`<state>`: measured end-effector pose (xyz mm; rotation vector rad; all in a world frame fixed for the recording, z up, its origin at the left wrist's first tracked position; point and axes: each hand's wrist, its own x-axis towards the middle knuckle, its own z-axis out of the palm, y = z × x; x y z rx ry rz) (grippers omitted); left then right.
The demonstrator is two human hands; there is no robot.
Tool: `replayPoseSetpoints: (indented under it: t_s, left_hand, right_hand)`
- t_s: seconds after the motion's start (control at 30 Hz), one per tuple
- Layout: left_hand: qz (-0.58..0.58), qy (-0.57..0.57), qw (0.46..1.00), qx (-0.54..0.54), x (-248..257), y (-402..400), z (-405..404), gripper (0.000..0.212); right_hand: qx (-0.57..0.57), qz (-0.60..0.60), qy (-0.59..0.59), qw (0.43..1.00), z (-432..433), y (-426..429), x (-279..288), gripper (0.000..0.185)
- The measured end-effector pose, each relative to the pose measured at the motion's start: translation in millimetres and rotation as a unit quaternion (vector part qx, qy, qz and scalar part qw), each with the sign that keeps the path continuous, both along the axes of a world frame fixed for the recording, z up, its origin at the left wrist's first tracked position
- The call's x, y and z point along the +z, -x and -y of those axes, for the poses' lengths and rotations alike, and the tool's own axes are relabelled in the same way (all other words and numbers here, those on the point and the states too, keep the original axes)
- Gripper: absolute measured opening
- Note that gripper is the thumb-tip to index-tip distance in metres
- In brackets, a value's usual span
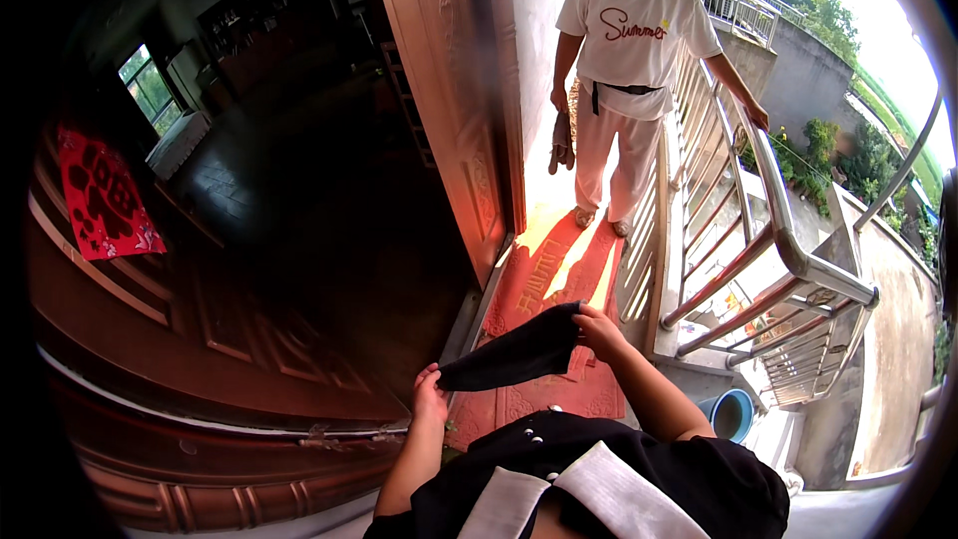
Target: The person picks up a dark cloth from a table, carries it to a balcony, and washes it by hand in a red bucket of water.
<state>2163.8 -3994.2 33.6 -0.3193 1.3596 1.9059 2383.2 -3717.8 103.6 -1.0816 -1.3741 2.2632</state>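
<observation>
A strip of black cloth [516, 350] is stretched between my two hands, in front of my chest. My left hand [429, 395] pinches its lower-left end. At the upper right, my right hand [596, 331] grips the other end, higher than the left. The cloth hangs in the air above a red doormat [516, 397] with raised gold characters and a patterned border. Its exact kind, a sleeve or a folded piece, cannot be told.
A person [629, 52] in a white shirt stands ahead on the mat, holding grey gloves or cloth [561, 142], one hand on the metal railing [778, 224]. Left is an open carved wooden door [449, 90] before a dark room. A blue bucket [732, 416] stands at right.
</observation>
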Motion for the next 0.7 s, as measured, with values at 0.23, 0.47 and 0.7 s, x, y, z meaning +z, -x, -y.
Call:
replayPoseSetpoints:
  t_s: [0.23, 0.47, 0.7]
  left_hand:
    - [-0.008, 0.072, 0.994, -0.078, 51, -16, -43, 0.019]
    - [-0.163, -0.076, 0.979, -0.090, 98, -12, -70, 0.016]
    - [-0.075, -0.104, 0.981, -0.145, 111, -12, -93, 0.025]
  right_hand:
    - [0.069, 0.111, -0.157, 0.979, -49, -19, -48, 0.024]
    - [0.047, 0.061, -0.083, 0.994, -100, -23, 54, 0.033]
    - [0.035, -0.001, -0.025, 0.999, -78, -9, -5, 0.035]
